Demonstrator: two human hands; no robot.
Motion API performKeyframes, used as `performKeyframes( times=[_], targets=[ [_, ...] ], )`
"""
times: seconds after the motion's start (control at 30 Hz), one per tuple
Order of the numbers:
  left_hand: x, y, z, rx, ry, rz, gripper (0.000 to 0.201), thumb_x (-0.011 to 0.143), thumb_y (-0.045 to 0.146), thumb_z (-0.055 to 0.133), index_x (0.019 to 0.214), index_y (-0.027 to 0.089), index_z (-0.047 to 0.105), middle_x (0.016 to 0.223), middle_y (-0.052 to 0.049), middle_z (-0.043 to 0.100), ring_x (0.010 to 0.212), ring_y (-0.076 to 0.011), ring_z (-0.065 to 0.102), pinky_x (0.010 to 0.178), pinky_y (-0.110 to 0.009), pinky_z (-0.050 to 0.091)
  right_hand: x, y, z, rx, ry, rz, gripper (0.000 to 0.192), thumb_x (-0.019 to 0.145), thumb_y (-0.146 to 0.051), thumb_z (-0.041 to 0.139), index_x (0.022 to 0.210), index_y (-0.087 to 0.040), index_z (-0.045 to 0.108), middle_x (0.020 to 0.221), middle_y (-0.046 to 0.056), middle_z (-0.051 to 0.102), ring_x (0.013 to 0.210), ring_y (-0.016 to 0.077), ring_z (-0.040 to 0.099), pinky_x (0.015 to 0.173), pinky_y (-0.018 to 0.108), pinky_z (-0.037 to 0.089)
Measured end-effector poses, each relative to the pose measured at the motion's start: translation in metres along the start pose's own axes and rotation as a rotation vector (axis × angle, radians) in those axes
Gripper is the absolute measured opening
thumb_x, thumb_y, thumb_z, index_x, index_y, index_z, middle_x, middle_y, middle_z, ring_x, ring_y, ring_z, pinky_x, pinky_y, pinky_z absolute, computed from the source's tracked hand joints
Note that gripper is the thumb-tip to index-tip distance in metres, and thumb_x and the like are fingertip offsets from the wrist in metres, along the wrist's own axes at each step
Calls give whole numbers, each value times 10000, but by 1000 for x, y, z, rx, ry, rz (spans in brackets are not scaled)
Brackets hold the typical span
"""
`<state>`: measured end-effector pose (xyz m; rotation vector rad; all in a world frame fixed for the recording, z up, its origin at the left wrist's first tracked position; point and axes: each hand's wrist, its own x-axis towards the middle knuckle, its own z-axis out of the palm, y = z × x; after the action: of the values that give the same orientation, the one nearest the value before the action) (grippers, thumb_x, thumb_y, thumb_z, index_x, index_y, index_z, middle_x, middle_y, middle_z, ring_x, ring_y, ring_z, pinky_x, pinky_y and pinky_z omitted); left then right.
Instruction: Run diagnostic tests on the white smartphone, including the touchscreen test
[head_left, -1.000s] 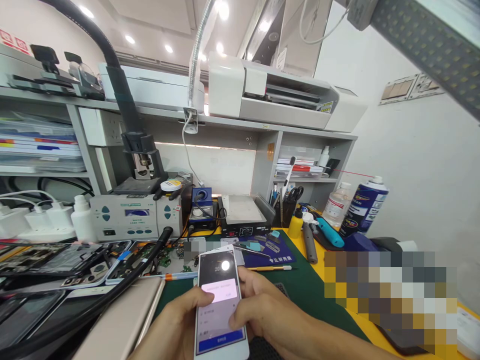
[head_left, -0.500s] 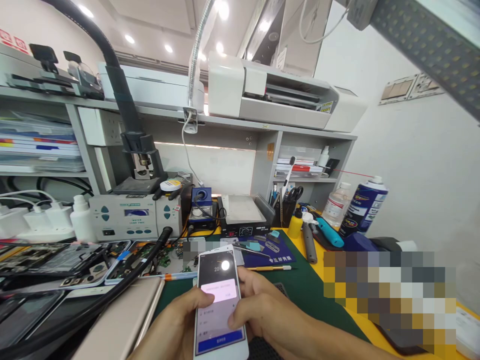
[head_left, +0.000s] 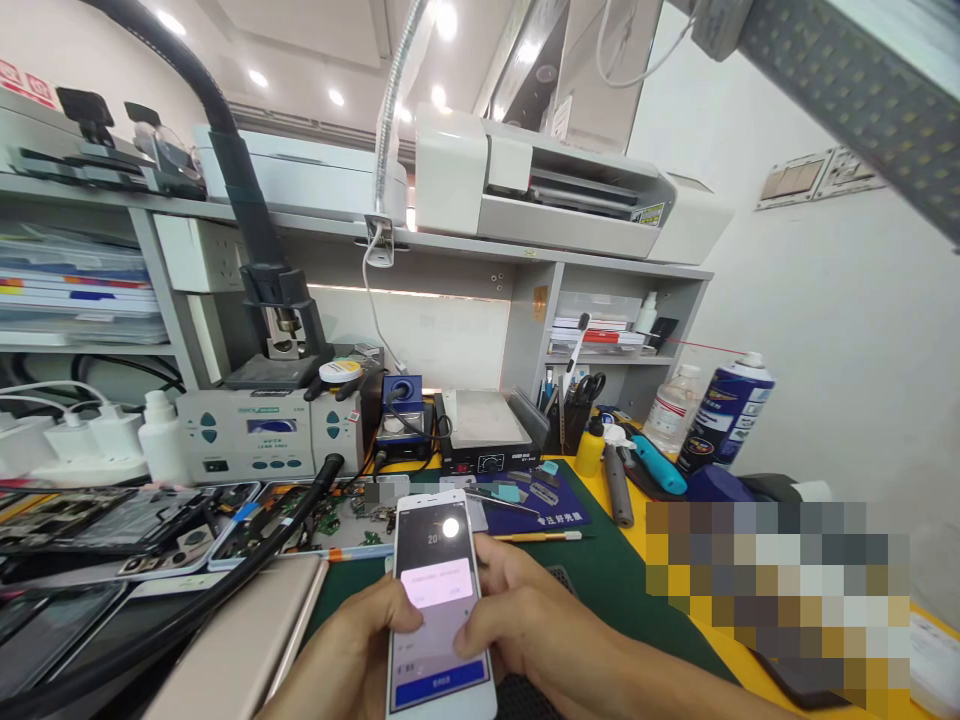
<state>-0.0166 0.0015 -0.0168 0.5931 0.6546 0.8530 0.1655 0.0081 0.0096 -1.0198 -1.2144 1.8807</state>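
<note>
A: White phone [head_left: 439, 610], where?
B: Low centre, held above the green mat [head_left: 600, 580] on the counter [head_left: 675, 610], screen lit with a pale pop-up.
A: Hands?
B: Left hand [head_left: 352, 650] wrapped round its left edge, thumb on the glass. Right hand [head_left: 525, 625] curled on the right edge, thumb touching the screen, probably tapping, hard to tell.
A: Nearby?
B: Gold phone [head_left: 247, 640] lying just left; blue spray can [head_left: 724, 410] far right.
</note>
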Motion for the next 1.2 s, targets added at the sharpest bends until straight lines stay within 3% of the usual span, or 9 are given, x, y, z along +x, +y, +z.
performKeyframes(
  times=[0.23, 0.4, 0.53, 0.87, 1.2],
  targets=[
    [-1, 2, 5, 11, -10, -1, 339, 927, 370, 645, 1198, 165, 632, 1211, -74, 662, 1029, -230, 659, 866, -426, 576, 0, 0, 0, 1, -7, -4, 623, 547, -89, 642, 1162, -173, 584, 835, 1, 709, 635, 152, 644, 539, 230, 440],
    [-2, 4, 14, 42, -30, -83, 314, 876, 184, 606, 1178, 126, 674, 930, -88, 743, 768, -249, 691, 691, -387, 560, -1, -1, 1, 1, -6, -11, 606, 556, -94, 639, 1155, -176, 591, 839, 1, 715, 635, 148, 638, 544, 228, 436],
    [1, 2, 16, 69, -35, -135, 325, 889, 234, 591, 1174, 112, 687, 796, -102, 744, 670, -268, 676, 622, -386, 533, -1, -1, 1, 1, -12, -18, 579, 572, -101, 641, 1143, -185, 596, 852, 6, 721, 678, 164, 654, 548, 227, 432],
    [2, 1, 10, 61, -76, -139, 453, 870, 260, 577, 1296, 113, 625, 837, -125, 753, 686, -285, 690, 644, -389, 540, 0, 0, 0, -1, -4, -3, 594, 573, -113, 649, 1159, -183, 585, 880, 19, 722, 733, 190, 679, 589, 253, 458],
    [3, 8, 17, 35, -91, -161, 541, 900, 276, 489, 1414, 109, 483, 934, -151, 750, 674, -275, 698, 582, -375, 538, 0, -1, 1, -5, 19, 13, 555, 570, -122, 658, 1117, -182, 589, 901, 25, 733, 769, 203, 695, 628, 266, 473]
  ],
)
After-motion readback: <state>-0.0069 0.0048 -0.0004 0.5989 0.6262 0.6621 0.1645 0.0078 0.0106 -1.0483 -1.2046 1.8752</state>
